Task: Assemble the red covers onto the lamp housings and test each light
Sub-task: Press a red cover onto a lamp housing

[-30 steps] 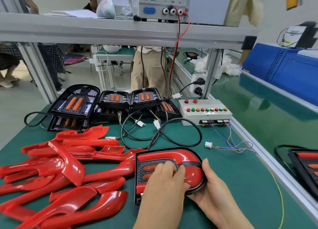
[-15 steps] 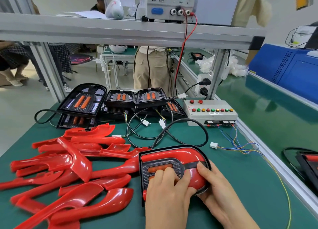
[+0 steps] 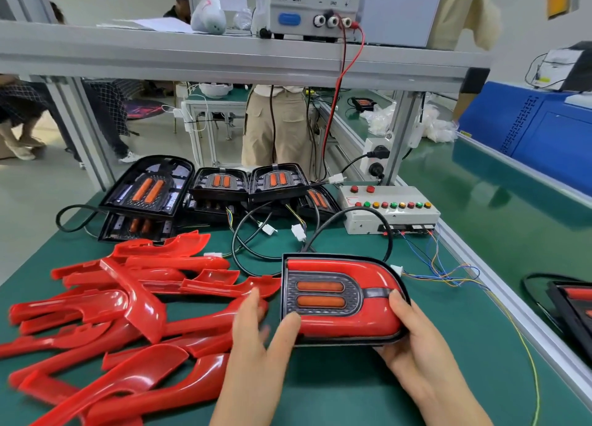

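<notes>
Near edge of the bench: I see the right hand [image 3: 413, 339] gripping the right end of the covered lamp housing [image 3: 339, 297], thumb on its red cover [image 3: 352, 321]. The left hand [image 3: 256, 336] is open, fingers straight and blurred, thumb at the housing's near-left corner. Loose red covers [image 3: 128, 313] are heaped just left. Farther back is the test box [image 3: 384, 217]. I judge that a one-handed lift could pop a half-seated cover or snag the black cable [image 3: 390, 246].

Glossy red covers [image 3: 128, 313] piled on the green desk [image 3: 368, 393], black lamp housing [image 3: 344, 297] showing two orange strips, honeycomb-patterned grey inset.
</notes>
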